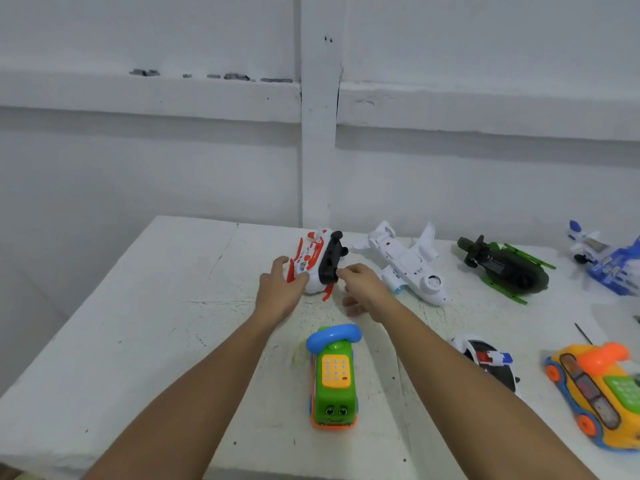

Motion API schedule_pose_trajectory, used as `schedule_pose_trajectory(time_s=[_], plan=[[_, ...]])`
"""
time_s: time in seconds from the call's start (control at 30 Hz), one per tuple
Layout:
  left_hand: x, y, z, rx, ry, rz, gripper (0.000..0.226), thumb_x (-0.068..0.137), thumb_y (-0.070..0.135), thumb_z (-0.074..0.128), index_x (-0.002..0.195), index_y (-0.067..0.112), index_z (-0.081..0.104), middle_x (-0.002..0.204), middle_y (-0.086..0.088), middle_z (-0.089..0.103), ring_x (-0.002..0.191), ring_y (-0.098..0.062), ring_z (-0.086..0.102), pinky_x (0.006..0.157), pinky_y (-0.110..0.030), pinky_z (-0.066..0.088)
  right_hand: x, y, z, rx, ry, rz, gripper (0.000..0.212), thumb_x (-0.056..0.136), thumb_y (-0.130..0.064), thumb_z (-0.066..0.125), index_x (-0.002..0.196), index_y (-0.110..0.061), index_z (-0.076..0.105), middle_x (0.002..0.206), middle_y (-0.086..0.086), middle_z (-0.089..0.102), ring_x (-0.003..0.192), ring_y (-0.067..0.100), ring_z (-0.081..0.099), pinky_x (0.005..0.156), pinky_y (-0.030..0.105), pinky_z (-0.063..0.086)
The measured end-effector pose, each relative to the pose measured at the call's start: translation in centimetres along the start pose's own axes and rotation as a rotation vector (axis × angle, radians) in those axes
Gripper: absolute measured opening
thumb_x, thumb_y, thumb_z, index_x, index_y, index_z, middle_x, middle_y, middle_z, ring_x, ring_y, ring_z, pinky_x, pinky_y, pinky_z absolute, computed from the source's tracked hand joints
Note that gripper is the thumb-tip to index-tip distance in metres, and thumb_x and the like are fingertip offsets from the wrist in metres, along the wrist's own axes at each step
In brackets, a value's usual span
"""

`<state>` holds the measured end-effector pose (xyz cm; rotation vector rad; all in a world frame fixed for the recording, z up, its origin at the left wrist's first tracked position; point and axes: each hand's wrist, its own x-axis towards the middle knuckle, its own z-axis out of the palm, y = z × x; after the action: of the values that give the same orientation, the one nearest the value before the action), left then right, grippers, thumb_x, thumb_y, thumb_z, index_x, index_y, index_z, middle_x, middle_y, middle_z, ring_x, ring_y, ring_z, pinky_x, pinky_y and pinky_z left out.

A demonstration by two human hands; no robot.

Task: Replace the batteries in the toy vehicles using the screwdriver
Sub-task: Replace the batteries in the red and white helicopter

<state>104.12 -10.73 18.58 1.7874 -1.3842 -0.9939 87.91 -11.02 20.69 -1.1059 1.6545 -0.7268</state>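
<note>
A white and orange toy vehicle (313, 259) with a black underside lies on its side at the far middle of the white table (138, 323). My left hand (278, 291) grips its near left side, thumb by the orange fins. My right hand (362, 284) touches the black underside with its fingertips, its other fingers loosely curled. A thin dark rod (582, 333), maybe the screwdriver, lies at the right edge, mostly cut off.
A green toy phone car (333, 379) stands between my forearms. A white plane (405, 263), a dark green helicopter (502, 268) and a blue and white toy (604, 261) lie along the back right. A police toy (488, 358) and an orange phone car (595, 389) sit near right.
</note>
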Motion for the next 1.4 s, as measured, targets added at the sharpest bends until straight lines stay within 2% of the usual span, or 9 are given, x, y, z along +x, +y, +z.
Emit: schedule_pose_trajectory(time_s=[0.17,0.37,0.53,0.7,0.87,1.07,1.27,1.33,1.4], plan=[[1.3,1.3,0.6,0.078,-0.068,-0.038,0.078,0.073,0.064,0.039,0.144,0.032,0.041,0.134,-0.007,0.056,0.119,-0.031,0.054,0.107,-0.051,0.04,2.4,-1.4,1.4,0.181,-0.045,0.036,0.027,0.098,-0.033,0.047,0.116,-0.015,0.052,0.098,0.008,0.062,0.083,0.026,0.057,0.072,0.037,0.053],[2.0,0.2,0.7,-0.055,-0.086,-0.006,0.071,0.074,0.059,0.052,0.142,0.036,0.044,0.133,0.005,0.061,0.118,-0.021,0.057,0.105,-0.051,0.044,2.8,-1.6,1.6,0.305,-0.036,0.065,0.018,0.096,-0.019,0.052,0.113,-0.011,0.054,0.103,0.014,0.064,0.082,0.027,0.058,0.069,0.038,0.051],[-0.6,1.8,-0.2,-0.289,-0.069,-0.018,0.04,0.099,0.028,0.053,0.137,0.034,0.042,0.126,0.0,0.056,0.105,-0.018,0.056,0.081,-0.038,0.053,1.7,-1.8,0.9,0.388,-0.053,-0.012,0.03,0.093,-0.009,0.06,0.121,-0.013,0.048,0.115,0.015,0.064,0.092,0.031,0.066,0.076,0.046,0.058],[-2.2,5.3,-1.4,-0.397,-0.051,-0.023,0.024,0.101,0.042,0.045,0.122,0.031,0.045,0.127,-0.005,0.054,0.108,-0.028,0.056,0.085,-0.04,0.053,-1.1,-3.3,-1.6,0.456,-0.005,-0.276,0.042,0.088,0.003,0.062,0.122,-0.016,0.048,0.118,0.01,0.064,0.098,0.028,0.068,0.074,0.039,0.06],[-4.9,11.4,-0.4,-0.442,-0.109,0.052,0.043,0.096,0.053,0.052,0.125,0.023,0.043,0.114,0.0,0.058,0.104,-0.025,0.062,0.089,-0.037,0.055,-5.5,-4.4,-6.3,0.379,0.133,-0.559,0.044,0.086,0.006,0.061,0.119,-0.022,0.052,0.118,0.004,0.062,0.098,0.023,0.067,0.073,0.029,0.06],[-9.2,17.2,4.8,-0.488,-0.174,0.149,0.051,0.09,0.051,0.062,0.125,0.019,0.043,0.104,0.004,0.06,0.092,-0.019,0.067,0.076,-0.03,0.057,-9.8,-3.0,-14.6,0.225,0.266,-0.687,0.053,0.084,-0.002,0.067,0.13,-0.025,0.054,0.118,-0.005,0.062,0.092,0.018,0.068,0.085,0.037,0.058],[-13.6,21.1,13.1,-0.506,-0.23,0.171,0.051,0.088,0.051,0.065,0.122,0.018,0.048,0.113,-0.001,0.06,0.098,-0.026,0.068,0.082,-0.036,0.06,-12.4,2.0,-24.6,0.028,0.334,-0.775,0.043,0.085,-0.017,0.07,0.122,-0.037,0.059,0.117,-0.012,0.05,0.111,0.011,0.049,0.086,0.024,0.049],[-15.1,21.8,16.2,-0.522,-0.238,0.165,0.046,0.09,0.049,0.065,0.12,0.017,0.05,0.114,-0.005,0.063,0.099,-0.027,0.069,0.083,-0.04,0.061,-13.2,3.8,-27.7,0.007,0.319,-0.792,0.032,0.091,-0.02,0.065,0.113,-0.042,0.06,0.126,-0.011,0.042,0.124,0.009,0.041,0.088,0.008,0.042],[-16.8,22.5,19.0,-0.565,-0.25,0.152,0.041,0.091,0.045,0.065,0.117,0.016,0.052,0.111,-0.007,0.065,0.097,-0.028,0.07,0.081,-0.042,0.062,-14.0,5.2,-30.5,0.057,0.245,-0.784,0.027,0.096,-0.018,0.058,0.109,-0.042,0.061,0.136,-0.009,0.04,0.127,0.004,0.043,0.087,0.005,0.041]])
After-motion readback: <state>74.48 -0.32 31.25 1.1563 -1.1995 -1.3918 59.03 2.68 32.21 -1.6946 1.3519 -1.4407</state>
